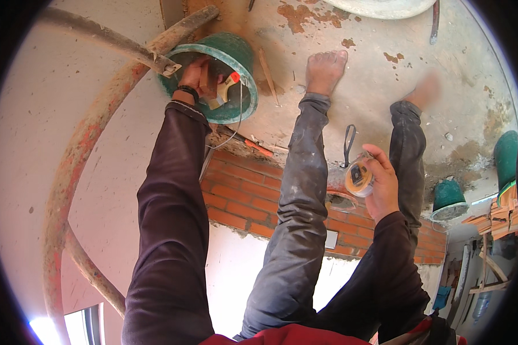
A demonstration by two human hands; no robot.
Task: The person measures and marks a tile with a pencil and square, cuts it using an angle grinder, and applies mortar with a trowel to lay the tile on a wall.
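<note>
The left arm stretches far forward, nearly straight, its wrist just inside the rim of a round green bucket (234,47). The left grip (193,76) lies against a brown, flat-sided block (209,83); whether its fingers close on it cannot be told. Just right of that grip is a pale-yellow-handled tool with a red end (227,87). The right forearm angles up, wrist raised, its grip (381,181) clamped around a round, yellow-faced case (358,179), thumb uppermost; a black cord loop (346,147) extends beyond it.

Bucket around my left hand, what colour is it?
The bucket is green, clearest in the head view.
</note>
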